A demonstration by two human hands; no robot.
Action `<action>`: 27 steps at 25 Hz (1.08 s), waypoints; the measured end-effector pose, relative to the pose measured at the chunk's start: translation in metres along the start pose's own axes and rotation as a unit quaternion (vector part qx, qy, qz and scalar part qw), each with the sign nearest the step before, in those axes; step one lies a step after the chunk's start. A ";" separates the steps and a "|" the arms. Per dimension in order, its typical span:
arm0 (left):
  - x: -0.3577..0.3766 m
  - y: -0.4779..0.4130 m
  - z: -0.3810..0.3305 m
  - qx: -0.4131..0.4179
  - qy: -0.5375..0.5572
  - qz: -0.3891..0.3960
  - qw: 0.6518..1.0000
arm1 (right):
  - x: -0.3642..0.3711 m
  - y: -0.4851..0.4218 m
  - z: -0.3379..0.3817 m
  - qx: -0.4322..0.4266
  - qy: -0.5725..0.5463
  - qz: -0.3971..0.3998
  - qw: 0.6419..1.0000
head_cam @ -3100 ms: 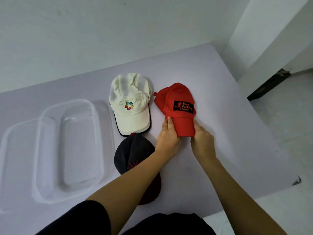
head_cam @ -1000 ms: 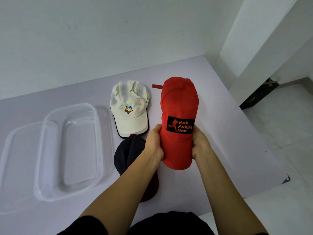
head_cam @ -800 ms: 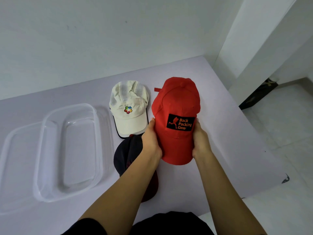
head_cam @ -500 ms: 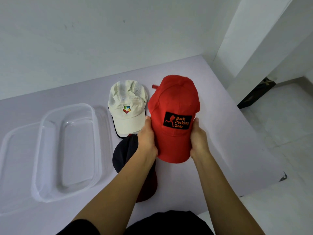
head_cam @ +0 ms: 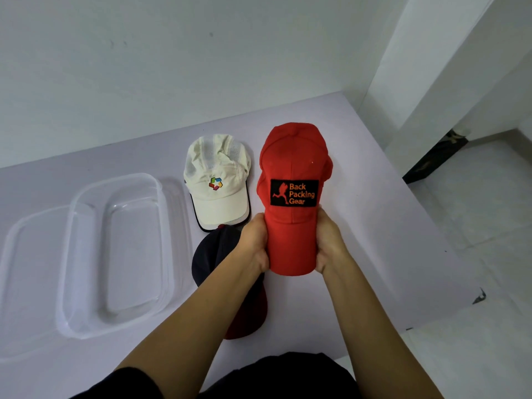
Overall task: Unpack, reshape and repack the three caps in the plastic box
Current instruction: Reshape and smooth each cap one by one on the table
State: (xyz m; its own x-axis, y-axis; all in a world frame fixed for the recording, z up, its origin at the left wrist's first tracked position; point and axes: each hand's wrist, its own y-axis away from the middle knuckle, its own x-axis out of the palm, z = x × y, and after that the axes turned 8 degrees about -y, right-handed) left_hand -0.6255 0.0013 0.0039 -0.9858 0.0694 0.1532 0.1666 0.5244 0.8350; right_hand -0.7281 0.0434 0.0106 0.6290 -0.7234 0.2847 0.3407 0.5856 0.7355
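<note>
Red cap [head_cam: 292, 168] is up off the tabletop [head_cam: 374, 226] now, brim squeezed narrower than a moment ago; left hand [head_cam: 254, 244] at nine o'clock, right hand [head_cam: 328, 243] at three, both clenched on it; reshaping underway.

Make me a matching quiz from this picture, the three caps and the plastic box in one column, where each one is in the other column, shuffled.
Things:
1. red cap
2. white cap
3. dark cap
4. plastic box

Places:
A. lying on the table, partly hidden under the left forearm
B. empty, at the left of the table
C. brim squeezed between both hands
D. lying flat between the box and the red cap

Pairs: 1-C, 2-D, 3-A, 4-B

The left hand and right hand grip the red cap's brim from either side.
</note>
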 end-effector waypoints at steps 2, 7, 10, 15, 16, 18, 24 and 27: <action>-0.002 -0.004 -0.003 0.005 0.010 -0.003 1.000 | 0.003 0.000 0.000 0.006 -0.011 0.004 1.000; -0.005 -0.006 -0.004 0.018 0.024 -0.006 1.000 | 0.005 0.005 0.009 0.005 0.019 0.036 0.999; -0.014 -0.011 -0.002 0.058 -0.015 -0.051 0.997 | -0.003 0.007 0.015 -0.073 0.083 -0.022 0.994; -0.028 0.008 -0.020 0.352 -0.180 -0.142 0.908 | -0.021 0.009 0.015 -0.123 0.124 -0.046 0.984; -0.030 0.014 -0.032 0.416 -0.193 -0.118 0.881 | -0.023 0.010 0.016 -0.125 0.129 -0.045 0.983; -0.033 0.026 -0.055 0.471 -0.237 0.004 0.850 | -0.024 0.012 0.015 -0.126 0.131 -0.035 0.983; -0.028 0.049 -0.072 0.342 -0.343 0.160 0.860 | -0.027 0.013 0.010 -0.119 0.138 -0.025 0.983; -0.024 0.050 -0.069 0.386 -0.277 0.101 0.874 | -0.030 0.016 0.006 -0.283 0.242 -0.082 0.924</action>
State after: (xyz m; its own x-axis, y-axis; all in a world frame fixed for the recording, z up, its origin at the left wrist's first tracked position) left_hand -0.5923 -0.0329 0.0784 -0.8335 0.5145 -0.2015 0.4839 0.8557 0.1834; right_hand -0.7456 0.0720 0.0181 0.7293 -0.6507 -0.2113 0.6836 0.6800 0.2653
